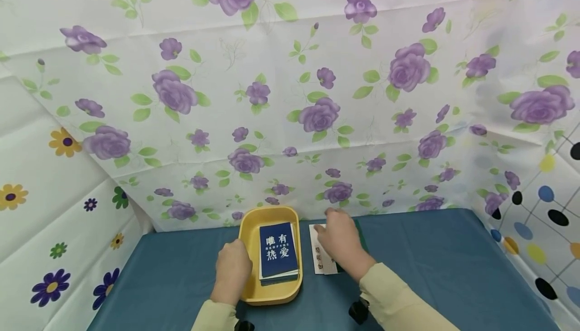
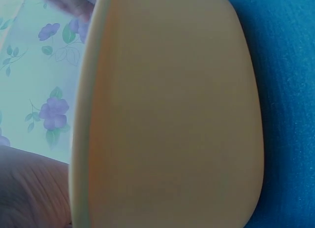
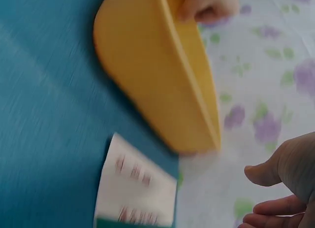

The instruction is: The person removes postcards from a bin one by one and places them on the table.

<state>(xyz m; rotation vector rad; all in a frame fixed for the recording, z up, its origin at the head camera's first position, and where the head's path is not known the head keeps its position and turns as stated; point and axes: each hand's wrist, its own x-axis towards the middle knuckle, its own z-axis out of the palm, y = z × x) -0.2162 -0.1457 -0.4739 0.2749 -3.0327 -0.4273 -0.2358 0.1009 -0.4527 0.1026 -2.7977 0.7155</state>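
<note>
My left hand (image 1: pixel 233 270) grips the left rim of a yellow plastic basin (image 1: pixel 271 299). In the right wrist view the left hand's curled fingers (image 3: pixel 216 2) show at the rim. Inside the basin lies a stack of cards (image 1: pixel 278 250), its top one dark blue with white Chinese characters. To the right of the basin my right hand (image 1: pixel 342 238) is over a white card with printed characters (image 1: pixel 318 255) and a dark green edge, partly covering it. Seen from the right wrist, thumb and fingers stand apart with nothing between them, and the card (image 3: pixel 138 183) lies on the cloth.
A blue-green cloth (image 1: pixel 421 265) covers the table. Behind it rises a white sheet with purple flowers (image 1: pixel 281 119). More patterned sheets stand at the left (image 1: pixel 59 230) and right (image 1: pixel 534 230) sides. Black wrist bands (image 1: pixel 359 311) show at the sleeves.
</note>
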